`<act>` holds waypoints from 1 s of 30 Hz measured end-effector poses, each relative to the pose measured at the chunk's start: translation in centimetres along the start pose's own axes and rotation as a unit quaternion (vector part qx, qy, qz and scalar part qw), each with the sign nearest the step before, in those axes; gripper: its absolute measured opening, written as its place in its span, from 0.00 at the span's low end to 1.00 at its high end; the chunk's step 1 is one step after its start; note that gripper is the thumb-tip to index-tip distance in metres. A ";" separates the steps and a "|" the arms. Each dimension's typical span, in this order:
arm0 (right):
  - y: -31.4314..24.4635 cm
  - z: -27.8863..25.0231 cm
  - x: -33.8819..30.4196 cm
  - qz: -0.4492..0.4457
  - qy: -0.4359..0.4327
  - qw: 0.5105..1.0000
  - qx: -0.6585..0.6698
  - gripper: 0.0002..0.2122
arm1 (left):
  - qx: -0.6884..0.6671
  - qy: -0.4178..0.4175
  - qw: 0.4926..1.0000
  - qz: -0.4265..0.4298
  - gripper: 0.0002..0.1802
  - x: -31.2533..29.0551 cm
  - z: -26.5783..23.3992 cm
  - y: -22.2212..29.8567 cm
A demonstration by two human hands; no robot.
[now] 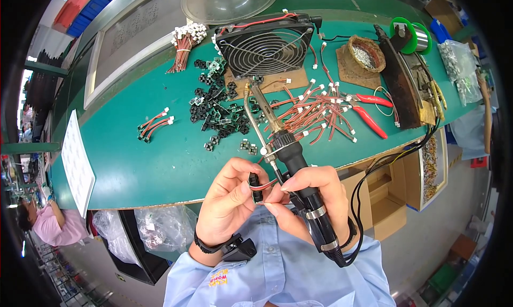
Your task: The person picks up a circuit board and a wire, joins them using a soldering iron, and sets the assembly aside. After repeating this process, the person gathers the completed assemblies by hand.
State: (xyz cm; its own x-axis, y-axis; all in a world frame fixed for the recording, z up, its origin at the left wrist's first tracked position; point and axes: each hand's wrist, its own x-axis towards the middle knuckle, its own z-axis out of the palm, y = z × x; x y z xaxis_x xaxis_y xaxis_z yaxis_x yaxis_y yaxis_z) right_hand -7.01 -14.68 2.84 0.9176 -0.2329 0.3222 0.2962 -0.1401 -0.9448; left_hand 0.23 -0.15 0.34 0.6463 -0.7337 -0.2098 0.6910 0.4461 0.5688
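Observation:
Between the fingertips of my left hand point(227, 200) is a small black connector housing point(255, 187), held upright close to my chest. A red-and-black wire lead point(264, 186) runs from it toward my right hand point(320, 200). That hand is closed round a black soldering iron point(291, 154) with a thin metal feed tube point(254, 120) clamped alongside. The iron's tip points up and away, over the bench. My right thumb and fingertips also pinch near the wire end beside the housing. The exact contact there is partly hidden by the fingers.
A black fan point(267, 53) stands at the back of the green bench point(117, 162). Loose black housings point(219, 112), wire leads point(315, 112) and red-handled cutters point(368, 114) lie before it. A solder spool point(422, 39) sits right. Black cables point(374, 173) trail from the iron.

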 end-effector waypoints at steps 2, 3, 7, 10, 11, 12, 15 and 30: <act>0.0 0.0 0.1 -0.008 0.003 1.000 -0.003 0.19 | -0.001 -0.026 1.000 0.009 0.14 0.0 -0.2 -0.1; 0.1 0.0 0.1 -0.010 0.004 1.000 -0.003 0.19 | -0.001 -0.026 1.000 0.009 0.14 0.0 -0.2 -0.1; 0.1 -0.1 0.1 -0.018 0.008 1.000 -0.005 0.19 | 0.003 -0.028 1.000 0.012 0.14 0.0 -0.2 -0.1; 0.2 0.0 0.1 -0.022 0.007 1.000 -0.008 0.19 | -0.001 -0.034 0.999 0.008 0.14 0.1 -0.3 -0.1; 0.3 0.1 -0.1 -0.015 0.026 1.000 0.007 0.19 | 0.000 -0.035 0.999 0.007 0.14 0.1 -0.2 -0.1; 0.3 0.3 -0.2 -0.008 0.044 0.999 0.022 0.19 | 0.003 -0.034 0.999 0.008 0.14 0.1 -0.2 -0.1; 0.1 0.0 0.0 -0.014 0.046 0.999 0.015 0.19 | 0.010 -0.033 0.999 0.009 0.14 0.1 -0.2 -0.2; 0.0 -0.3 0.0 -0.025 0.021 0.999 -0.020 0.20 | 0.017 -0.012 0.999 0.027 0.14 0.1 0.2 -0.2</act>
State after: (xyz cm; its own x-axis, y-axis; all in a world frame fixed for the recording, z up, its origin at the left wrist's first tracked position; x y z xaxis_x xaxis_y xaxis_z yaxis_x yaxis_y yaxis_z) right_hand -7.12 -14.98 2.89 0.8895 -0.2655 0.3720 0.3298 -0.1905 -0.9246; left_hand 0.11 -0.44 0.34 0.6739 -0.7213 -0.1601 0.6441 0.4675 0.6054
